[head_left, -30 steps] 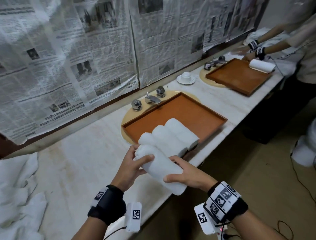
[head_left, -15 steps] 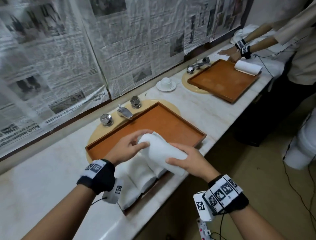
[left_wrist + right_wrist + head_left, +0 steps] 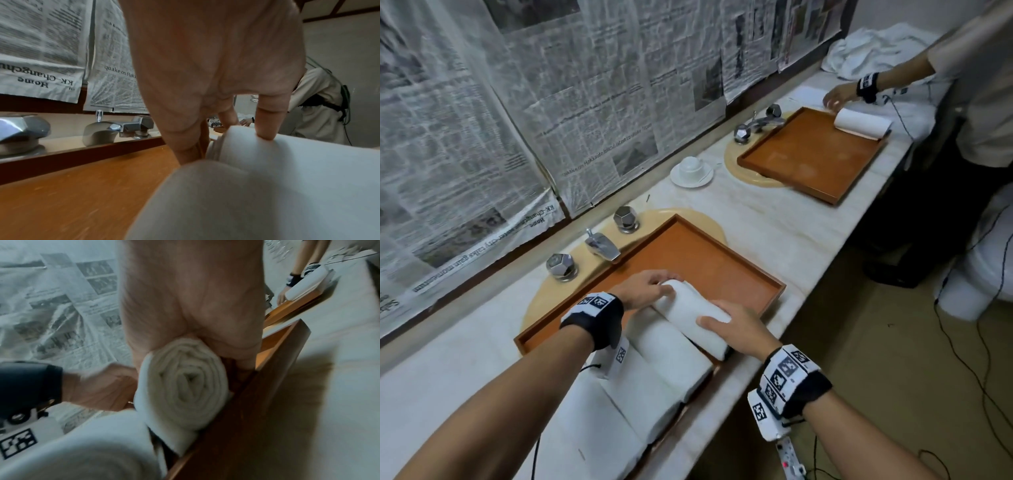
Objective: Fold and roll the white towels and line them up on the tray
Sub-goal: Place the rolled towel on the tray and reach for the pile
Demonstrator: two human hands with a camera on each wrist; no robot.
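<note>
Where 3 rolled towels (image 3: pixel 654 373) lie, faucet (image 3: pixel 601 244) behind tray (image 3: pixel 722 270)

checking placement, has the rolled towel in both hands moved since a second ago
Yes. The rolled towel went from the counter edge into the tray, beside the towel row.

Bathroom: sink taps (image 3: pixel 599 244), marble counter (image 3: pixel 774 219).
</note>
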